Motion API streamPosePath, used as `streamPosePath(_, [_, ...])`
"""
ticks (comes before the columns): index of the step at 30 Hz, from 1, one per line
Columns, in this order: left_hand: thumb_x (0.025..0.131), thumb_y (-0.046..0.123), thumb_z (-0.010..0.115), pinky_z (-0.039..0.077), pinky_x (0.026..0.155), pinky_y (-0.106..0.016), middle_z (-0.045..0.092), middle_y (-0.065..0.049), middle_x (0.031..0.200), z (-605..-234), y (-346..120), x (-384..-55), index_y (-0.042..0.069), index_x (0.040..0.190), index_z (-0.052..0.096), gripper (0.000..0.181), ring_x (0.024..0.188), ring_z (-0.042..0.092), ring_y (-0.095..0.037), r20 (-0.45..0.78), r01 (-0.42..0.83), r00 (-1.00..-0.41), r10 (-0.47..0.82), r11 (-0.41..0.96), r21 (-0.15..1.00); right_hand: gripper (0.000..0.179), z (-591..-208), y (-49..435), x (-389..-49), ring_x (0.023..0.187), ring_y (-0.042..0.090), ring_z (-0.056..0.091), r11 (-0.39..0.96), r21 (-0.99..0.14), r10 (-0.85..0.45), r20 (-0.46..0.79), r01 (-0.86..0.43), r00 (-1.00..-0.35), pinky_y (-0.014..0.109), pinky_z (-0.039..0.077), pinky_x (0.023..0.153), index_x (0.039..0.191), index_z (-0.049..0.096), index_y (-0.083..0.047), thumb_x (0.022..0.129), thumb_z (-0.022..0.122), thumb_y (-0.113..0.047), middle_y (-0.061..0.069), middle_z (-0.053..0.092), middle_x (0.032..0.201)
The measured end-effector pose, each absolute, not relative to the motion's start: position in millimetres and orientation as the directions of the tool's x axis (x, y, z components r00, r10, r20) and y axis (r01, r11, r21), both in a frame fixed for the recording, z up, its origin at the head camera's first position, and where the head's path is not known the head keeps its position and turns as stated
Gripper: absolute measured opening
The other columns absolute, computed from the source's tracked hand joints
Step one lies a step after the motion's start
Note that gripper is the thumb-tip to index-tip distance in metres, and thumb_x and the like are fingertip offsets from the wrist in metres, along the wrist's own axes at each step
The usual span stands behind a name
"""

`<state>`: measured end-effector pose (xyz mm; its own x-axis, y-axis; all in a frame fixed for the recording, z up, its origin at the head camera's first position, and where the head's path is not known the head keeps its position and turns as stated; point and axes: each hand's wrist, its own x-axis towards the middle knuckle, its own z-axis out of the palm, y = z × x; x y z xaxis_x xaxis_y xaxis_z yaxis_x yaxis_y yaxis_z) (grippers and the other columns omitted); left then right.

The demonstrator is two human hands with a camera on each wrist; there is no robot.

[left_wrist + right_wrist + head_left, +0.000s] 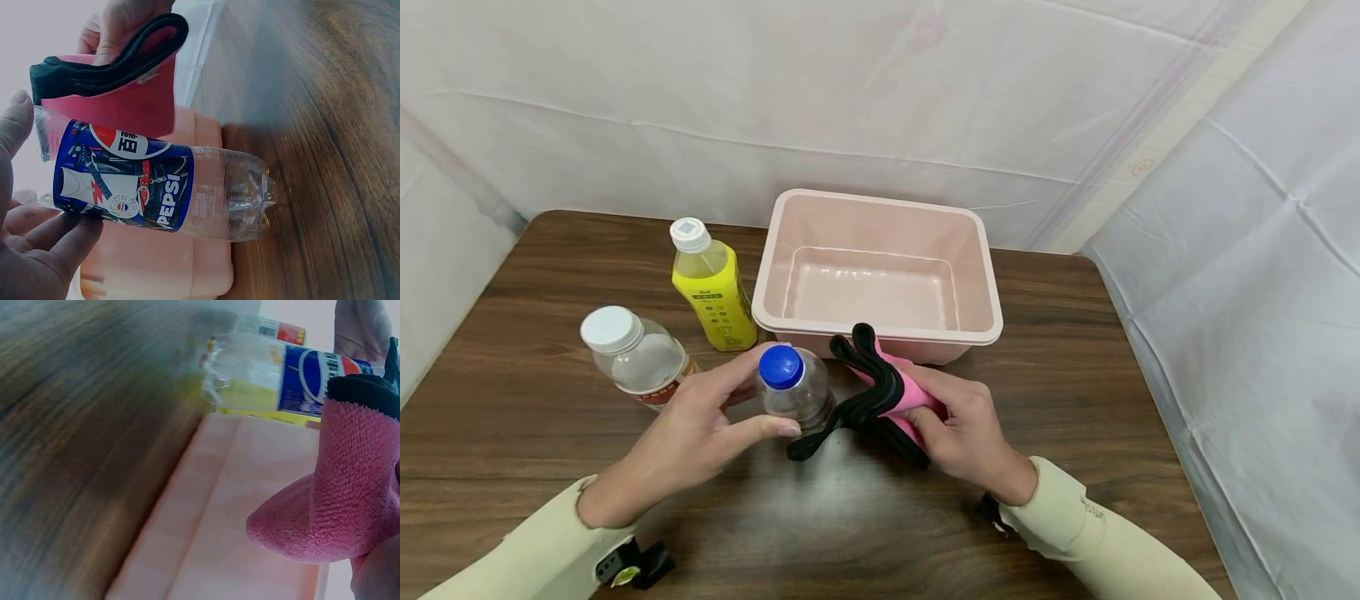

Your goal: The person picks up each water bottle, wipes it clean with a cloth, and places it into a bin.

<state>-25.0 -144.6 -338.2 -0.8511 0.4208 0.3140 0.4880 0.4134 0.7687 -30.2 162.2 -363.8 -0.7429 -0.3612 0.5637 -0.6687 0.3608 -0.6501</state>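
My left hand [696, 429] holds a clear plastic Pepsi bottle [805, 387] near its upper part, thumb on one side and fingers on the other. The bottle has a blue cap [780, 367], and its blue Pepsi label [128, 178] shows in the left wrist view. In my right hand [962, 425] is a folded pink cleaning cloth [917, 392] with black edging, pinched between thumb and fingers. One black-edged fold of the cloth overlaps the bottle's side in the head view. Its fuzzy pink surface faces the right wrist camera.
Behind my hands a pale pink plastic bin [872, 329] stands at the table's back edge. To its left is a bottle with yellow wrapping [718, 300] and a white cap. Nearer left stands a clear white-capped bottle [651, 362]. White sheeting [850, 100] surrounds the brown wooden table [1075, 375].
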Motion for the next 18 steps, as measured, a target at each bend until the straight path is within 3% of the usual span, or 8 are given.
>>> streamPosePath(9, [0.083, 0.019, 0.088, 0.061, 0.095, -0.029, 0.073, 0.004, 0.127, -340.0, -133.9, -29.7, 0.021, 0.147, 0.057, 0.071, 0.117, 0.069, -0.006, 0.299, 0.5, -0.842, 0.448, 0.442, 0.745, 0.043, -355.3, 162.4, -30.2, 0.081, 0.012, 0.064, 0.297, -0.635, -0.328, 0.634, -0.713, -0.7, 0.016, 0.057, 0.076, 0.121, 0.074, 0.0, 0.081, 0.071, 0.015, 0.014, 0.078, 0.108])
streamPosePath(14, [0.083, 0.019, 0.088, 0.06, 0.096, -0.026, 0.073, 0.004, 0.127, -340.2, -127.3, -32.3, 0.014, 0.147, 0.056, 0.071, 0.116, 0.069, -0.007, 0.29, 0.5, -0.841, 0.456, 0.451, 0.74, 0.042, -351.5, 160.5, -30.6, 0.084, 0.013, 0.068, 0.27, -0.619, -0.324, 0.662, -0.737, -0.675, 0.018, 0.059, 0.081, 0.12, 0.073, 0.001, 0.08, 0.07, 0.015, 0.015, 0.078, 0.109])
streamPosePath(18, [0.085, 0.018, 0.087, 0.061, 0.097, -0.033, 0.073, 0.002, 0.13, -340.1, -121.8, -34.0, 0.012, 0.149, 0.054, 0.072, 0.118, 0.069, -0.009, 0.277, 0.495, -0.838, 0.47, 0.442, 0.748, 0.042, -348.0, 159.6, -31.7, 0.089, 0.016, 0.07, 0.254, -0.6, -0.321, 0.687, -0.758, -0.652, 0.019, 0.059, 0.087, 0.121, 0.072, 0.003, 0.081, 0.069, 0.015, 0.017, 0.077, 0.111])
